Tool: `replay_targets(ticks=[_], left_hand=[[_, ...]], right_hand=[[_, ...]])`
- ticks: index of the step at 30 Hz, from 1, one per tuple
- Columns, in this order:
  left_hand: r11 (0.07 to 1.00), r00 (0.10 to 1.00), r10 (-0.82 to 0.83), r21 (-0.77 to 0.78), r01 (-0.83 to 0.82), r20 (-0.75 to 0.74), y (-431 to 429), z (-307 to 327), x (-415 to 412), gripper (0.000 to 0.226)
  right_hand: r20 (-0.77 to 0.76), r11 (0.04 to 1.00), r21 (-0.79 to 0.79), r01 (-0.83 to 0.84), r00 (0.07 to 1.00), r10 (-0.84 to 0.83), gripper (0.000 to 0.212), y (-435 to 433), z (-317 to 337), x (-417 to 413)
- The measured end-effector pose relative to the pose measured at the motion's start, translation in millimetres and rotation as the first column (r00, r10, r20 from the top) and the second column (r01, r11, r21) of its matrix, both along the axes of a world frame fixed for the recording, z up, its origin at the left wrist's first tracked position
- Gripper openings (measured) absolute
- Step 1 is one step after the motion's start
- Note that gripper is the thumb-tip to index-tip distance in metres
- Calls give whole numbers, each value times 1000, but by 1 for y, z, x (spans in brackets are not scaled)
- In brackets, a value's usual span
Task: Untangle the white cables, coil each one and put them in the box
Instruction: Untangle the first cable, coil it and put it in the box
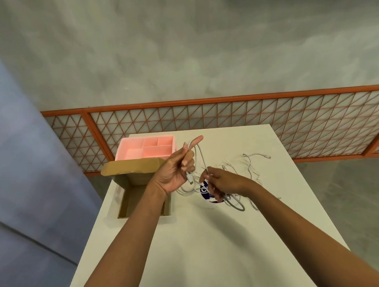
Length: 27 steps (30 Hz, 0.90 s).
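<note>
The left hand [176,168] is raised with its fingers curled round a white cable [189,177], which loops over the straight forefinger. The right hand [222,183] pinches that strand lower down. The tangle of cables [252,170] lies on the worktop [213,252], right of the open cardboard box [131,198].

One white table [213,252] stood in view. On it sat one open cardboard box [128,180] at nine o'clock and one pink divided organizer [126,142] at eleven o'clock, with at least four compartments showing. One round blue sticker [204,190] lay near the centre. The white cables [250,168] sprawled from the centre towards two o'clock in a single tangle; overlapping strands made an exact count impossible, though more than one was there, and two plug ends were clear. Two hands worked over them: one left hand [174,171] and one right hand [222,181], each gripping cable. Beyond twelve o'clock ran three orange-framed lattice panels [227,116].
</note>
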State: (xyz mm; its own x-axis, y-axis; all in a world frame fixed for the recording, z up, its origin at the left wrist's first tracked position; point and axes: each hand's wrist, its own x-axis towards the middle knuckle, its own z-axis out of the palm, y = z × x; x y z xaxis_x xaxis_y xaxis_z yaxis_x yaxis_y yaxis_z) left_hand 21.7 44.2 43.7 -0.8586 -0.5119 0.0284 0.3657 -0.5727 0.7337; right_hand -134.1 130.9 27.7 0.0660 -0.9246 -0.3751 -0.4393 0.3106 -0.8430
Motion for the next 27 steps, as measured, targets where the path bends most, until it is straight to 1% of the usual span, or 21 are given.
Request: replay_targets(ticks=[2,3,5,7,9,12,15,18,20,22,25,26,27], left_hand=[[999,999,48,-5,-48,16,-1,2,-2,81],[997,997,79,-13,-79,22,-1,3,-3,80],[990,990,136,-33,-135,35,-2,5,-6,66],[981,980,181,-86,-173,84,-1,6,-9,56],[964,961,209,-202,-172,180,0,5,-12,53],[906,910,238,-414,-82,340,1,-2,-15,51],[835,858,290,-550,-11,424,3,-9,-18,51],[757,789,339,-646,94,512,3,-17,-19,48],[716,764,340,-678,168,549,5,-20,-17,48],[704,741,318,-670,234,592,9,-17,-16,47],[689,698,292,-650,320,654,11,-14,-17,46],[707,709,259,-629,324,656,10,-15,-15,45],[752,740,200,-584,304,643,9,-15,-12,43]], right_hand=[[3,988,115,-99,995,100,22,2,3,4],[-6,977,157,-142,989,144,20,2,4,6],[-36,953,215,-215,973,228,19,3,6,9],[-62,926,256,-278,951,303,20,4,11,13],[-96,907,270,-323,928,360,22,4,17,15],[-168,886,264,-381,887,431,25,2,28,15],[-234,870,255,-423,846,479,29,0,41,10],[-324,866,234,-441,805,497,28,-1,58,3],[-361,879,214,-426,802,476,25,-3,68,-5],[-402,894,188,-406,799,447,23,-5,75,-12],[-452,924,104,-367,810,373,29,-5,81,-21],[-458,936,56,-348,824,334,29,-5,82,-25],[-456,945,4,-326,841,292,28,-5,84,-29]])
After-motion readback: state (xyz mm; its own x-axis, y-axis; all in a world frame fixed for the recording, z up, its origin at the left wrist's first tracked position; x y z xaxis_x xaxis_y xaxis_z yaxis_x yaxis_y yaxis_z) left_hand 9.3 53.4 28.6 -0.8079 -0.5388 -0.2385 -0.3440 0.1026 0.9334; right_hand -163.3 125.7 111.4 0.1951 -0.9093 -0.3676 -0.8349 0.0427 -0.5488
